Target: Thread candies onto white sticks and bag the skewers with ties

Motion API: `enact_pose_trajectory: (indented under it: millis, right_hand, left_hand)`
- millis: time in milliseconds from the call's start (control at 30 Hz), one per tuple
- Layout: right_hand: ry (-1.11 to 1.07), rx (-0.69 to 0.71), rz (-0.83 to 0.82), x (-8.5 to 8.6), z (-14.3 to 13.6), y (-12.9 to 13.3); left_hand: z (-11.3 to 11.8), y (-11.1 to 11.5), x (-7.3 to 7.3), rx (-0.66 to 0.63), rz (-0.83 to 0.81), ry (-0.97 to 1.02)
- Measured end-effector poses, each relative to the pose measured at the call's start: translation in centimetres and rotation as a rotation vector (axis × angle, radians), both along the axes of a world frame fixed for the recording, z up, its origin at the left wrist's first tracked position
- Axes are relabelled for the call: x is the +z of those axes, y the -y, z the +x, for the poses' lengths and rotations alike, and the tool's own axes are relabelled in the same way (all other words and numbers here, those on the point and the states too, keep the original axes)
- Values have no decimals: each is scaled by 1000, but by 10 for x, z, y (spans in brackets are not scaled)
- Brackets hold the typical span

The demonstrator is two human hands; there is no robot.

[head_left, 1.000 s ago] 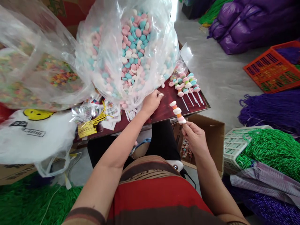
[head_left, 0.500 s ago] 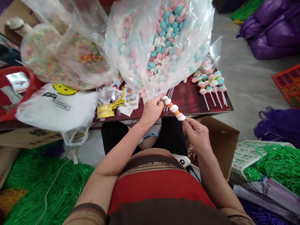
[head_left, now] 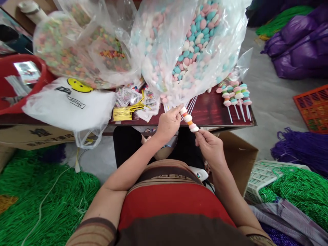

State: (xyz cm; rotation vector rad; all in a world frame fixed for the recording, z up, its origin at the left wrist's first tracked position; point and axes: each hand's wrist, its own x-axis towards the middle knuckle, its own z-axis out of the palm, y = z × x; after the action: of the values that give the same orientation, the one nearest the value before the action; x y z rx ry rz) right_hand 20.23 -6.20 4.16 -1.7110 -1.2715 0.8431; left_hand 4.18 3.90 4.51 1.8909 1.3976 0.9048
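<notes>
Between my two hands is a candy skewer (head_left: 189,119) strung with white, orange and pink pieces, slanting down to the right. My left hand (head_left: 169,122) pinches its upper end, fingers against the topmost white candy. The lower end, just under the last white piece, sits in the closed fingers of my right hand (head_left: 208,143); the stick there is hidden. White sticks (head_left: 191,105) lie on the table just beyond my left hand. Finished-looking candy skewers (head_left: 235,94) in pink, white, green and blue are grouped at the table's right end.
A big clear bag of pink, blue and white candies (head_left: 184,58) stands behind my hands. Left of it are a bag of gummy candies (head_left: 64,51), a red basin (head_left: 43,73), yellow twist ties (head_left: 123,114) and a white plastic bag (head_left: 58,106). A cardboard box (head_left: 238,160) stands below, right.
The view has shifted, so the table's things appear further right. Both hands still hold the candy skewer, and my left fingers now cover more of its top end.
</notes>
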Motion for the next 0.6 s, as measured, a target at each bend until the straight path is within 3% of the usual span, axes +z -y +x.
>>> enact_pose_trajectory:
  millis: [200, 400, 600]
  right_hand:
    - [-13, 70, -37, 0, -11, 4]
    - [-37, 122, 3, -7, -18, -1]
    - [-292, 120, -81, -11, -37, -8]
  left_hand:
    - [-2, 5, -9, 3, 117, -67]
    - [-13, 6, 0, 5, 13, 18]
    - [-22, 12, -1, 79, 77, 97]
